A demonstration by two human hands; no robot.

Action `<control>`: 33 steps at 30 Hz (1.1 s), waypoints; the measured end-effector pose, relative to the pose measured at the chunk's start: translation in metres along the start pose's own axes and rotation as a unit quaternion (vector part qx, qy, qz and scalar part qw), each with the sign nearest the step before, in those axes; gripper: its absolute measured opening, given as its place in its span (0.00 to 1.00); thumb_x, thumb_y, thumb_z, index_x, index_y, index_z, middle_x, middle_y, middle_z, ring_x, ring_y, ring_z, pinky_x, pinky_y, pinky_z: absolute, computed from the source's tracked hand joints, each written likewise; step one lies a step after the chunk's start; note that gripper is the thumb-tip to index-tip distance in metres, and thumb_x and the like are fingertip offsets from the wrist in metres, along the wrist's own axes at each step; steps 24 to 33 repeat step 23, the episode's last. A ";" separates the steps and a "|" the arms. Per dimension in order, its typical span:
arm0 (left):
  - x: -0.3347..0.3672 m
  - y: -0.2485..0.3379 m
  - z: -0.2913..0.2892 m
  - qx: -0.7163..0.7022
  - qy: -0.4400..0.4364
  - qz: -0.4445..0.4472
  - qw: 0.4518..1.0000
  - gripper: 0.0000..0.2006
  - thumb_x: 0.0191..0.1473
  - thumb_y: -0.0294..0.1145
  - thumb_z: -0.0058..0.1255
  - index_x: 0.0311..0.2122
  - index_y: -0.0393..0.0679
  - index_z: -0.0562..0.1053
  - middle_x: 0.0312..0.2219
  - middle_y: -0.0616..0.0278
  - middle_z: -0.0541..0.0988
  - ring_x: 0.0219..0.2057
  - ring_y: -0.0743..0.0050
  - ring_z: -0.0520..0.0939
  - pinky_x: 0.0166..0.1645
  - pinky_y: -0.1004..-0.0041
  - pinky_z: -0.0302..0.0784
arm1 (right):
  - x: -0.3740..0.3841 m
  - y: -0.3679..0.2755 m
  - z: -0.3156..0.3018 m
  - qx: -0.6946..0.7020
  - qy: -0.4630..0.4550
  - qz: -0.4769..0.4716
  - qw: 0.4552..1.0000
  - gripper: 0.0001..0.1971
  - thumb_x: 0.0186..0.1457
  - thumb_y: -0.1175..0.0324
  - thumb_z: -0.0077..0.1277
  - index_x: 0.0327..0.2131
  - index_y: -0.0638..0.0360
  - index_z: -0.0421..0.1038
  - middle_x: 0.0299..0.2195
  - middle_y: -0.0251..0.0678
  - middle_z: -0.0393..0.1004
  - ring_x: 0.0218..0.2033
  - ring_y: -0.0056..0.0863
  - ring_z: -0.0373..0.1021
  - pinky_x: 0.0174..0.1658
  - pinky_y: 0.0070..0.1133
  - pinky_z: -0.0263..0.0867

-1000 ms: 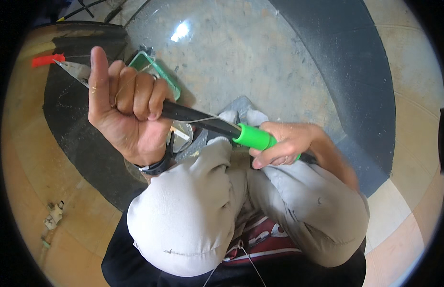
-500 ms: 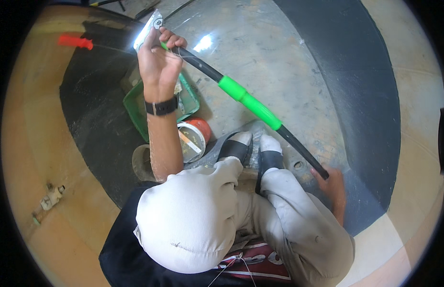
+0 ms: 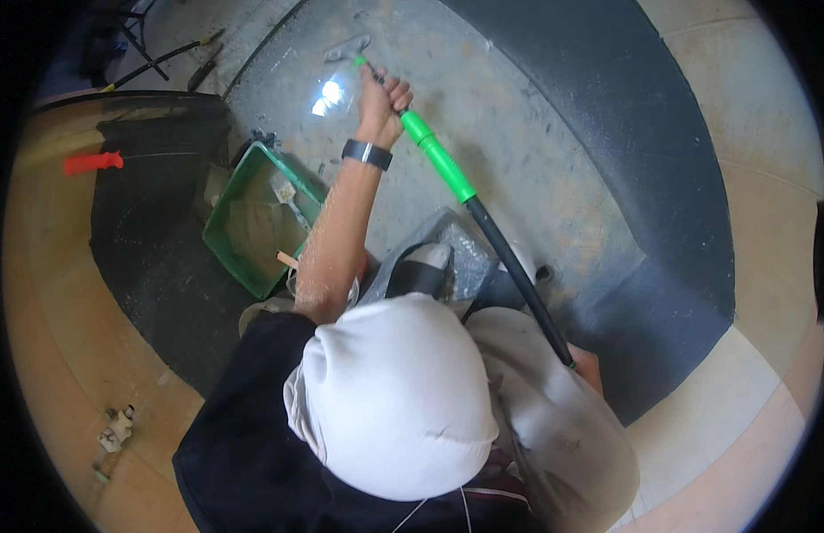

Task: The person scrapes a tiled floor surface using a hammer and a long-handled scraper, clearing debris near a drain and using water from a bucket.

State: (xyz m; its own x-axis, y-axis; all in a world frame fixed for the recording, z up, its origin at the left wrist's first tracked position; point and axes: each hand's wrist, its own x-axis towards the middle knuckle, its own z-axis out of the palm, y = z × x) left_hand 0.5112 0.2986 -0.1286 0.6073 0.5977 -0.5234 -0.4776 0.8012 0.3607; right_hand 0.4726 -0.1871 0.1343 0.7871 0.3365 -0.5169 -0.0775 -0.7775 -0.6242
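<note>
My left hand [image 3: 383,105] is wrapped around a long-handled scraper [image 3: 443,162] close to its flat grey head [image 3: 348,48]. The tool has a black pole with bright green grip sections, and it slants from the far floor down toward my right knee. Its head lies over or against the wet grey floor; I cannot tell whether it touches. At the pole's near end my right hand [image 3: 590,369] is closed on it, partly hidden beside my leg. A dark band circles my left wrist.
Left of my forearm stands a green tray [image 3: 218,233] with tan residue and a paintbrush-like tool [image 3: 290,195]. A red-handled tool [image 3: 94,163] sticks out at the far left. There is a tap [image 3: 117,429] on the tan wall. A round drain hole [image 3: 544,274] is near my feet.
The scraper's head has swung away and rightward, down toward the floor, with my left hand on the pole. My right hand has drawn nearer to my leg. The view has shifted too.
</note>
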 end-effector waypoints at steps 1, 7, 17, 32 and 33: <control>-0.004 -0.008 0.006 -0.011 -0.013 -0.014 1.000 0.23 0.73 0.60 0.33 0.37 0.49 0.62 0.18 0.72 0.56 0.16 0.80 0.55 0.17 0.77 0.52 | -0.005 -0.004 0.005 0.031 0.014 -0.019 0.999 0.12 0.60 0.66 0.62 0.39 0.65 0.75 0.28 0.42 0.75 0.29 0.30 0.71 0.36 0.27 0.67; -0.010 -0.031 0.011 -0.085 -0.038 -0.061 0.994 0.23 0.73 0.58 0.35 0.45 0.45 0.68 0.25 0.66 0.67 0.24 0.77 0.70 0.30 0.73 0.73 | 0.026 0.046 -0.022 -0.020 -0.142 0.010 0.990 0.15 0.60 0.66 0.61 0.45 0.65 0.72 0.34 0.45 0.76 0.35 0.25 0.75 0.38 0.25 0.67; -0.062 -0.126 -0.035 0.344 -0.021 -0.221 0.913 0.49 0.61 0.72 0.47 0.70 0.39 0.53 0.56 0.47 0.68 0.48 0.49 0.82 0.53 0.49 0.83 | 0.114 0.025 0.014 -0.126 -0.141 0.015 0.982 0.13 0.63 0.65 0.54 0.47 0.61 0.72 0.31 0.59 0.77 0.36 0.60 0.75 0.40 0.44 0.68; -0.033 -0.166 -0.040 0.341 -0.037 -0.230 0.911 0.47 0.60 0.70 0.51 0.70 0.44 0.54 0.51 0.53 0.67 0.52 0.49 0.81 0.44 0.52 0.88 | 0.139 0.027 0.013 -0.135 -0.195 0.004 0.971 0.23 0.65 0.63 0.55 0.61 0.56 0.69 0.42 0.63 0.78 0.46 0.56 0.78 0.48 0.42 0.70; -0.033 -0.166 -0.040 0.341 -0.037 -0.230 0.911 0.47 0.60 0.70 0.51 0.70 0.44 0.54 0.51 0.53 0.67 0.52 0.49 0.81 0.44 0.52 0.88 | 0.139 0.027 0.013 -0.135 -0.195 0.004 0.971 0.23 0.65 0.63 0.55 0.61 0.56 0.69 0.42 0.63 0.78 0.46 0.56 0.78 0.48 0.42 0.70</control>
